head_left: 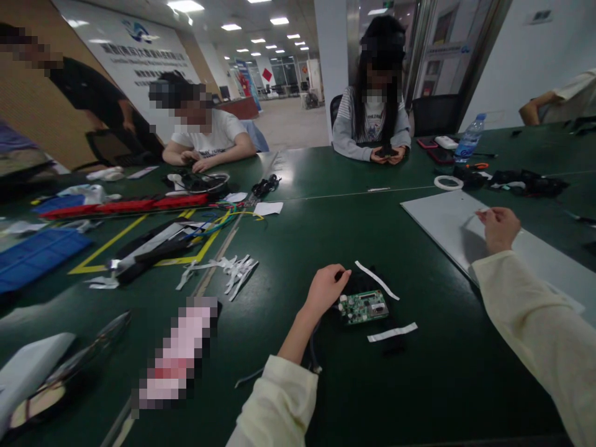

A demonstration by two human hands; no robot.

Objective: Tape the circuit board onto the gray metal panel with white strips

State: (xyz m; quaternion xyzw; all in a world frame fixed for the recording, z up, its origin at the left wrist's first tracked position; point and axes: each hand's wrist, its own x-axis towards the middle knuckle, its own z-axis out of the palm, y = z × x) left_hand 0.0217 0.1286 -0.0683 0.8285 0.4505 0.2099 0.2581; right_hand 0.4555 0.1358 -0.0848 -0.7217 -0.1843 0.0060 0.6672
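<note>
A green circuit board (364,307) lies on the dark green table in front of me. My left hand (326,288) is at the board's upper left corner, its fingers curled closed; whatever they may hold is hidden. One white strip (377,280) lies behind the board and another white strip (392,333) in front of it. Dark cables (315,347) run beside my left wrist. Farther right, my right hand (500,230) hovers over a white panel (435,214), thumb and fingertips pinched together. Anything in that pinch is too small to make out.
A pile of white strips (235,270), a blurred pink object (184,354) and eyeglasses (46,403) lie to the left. Beyond are a blue tray (40,257) and wires. A tape roll (448,182) and water bottle (470,139) stand back right. Several people are around the table.
</note>
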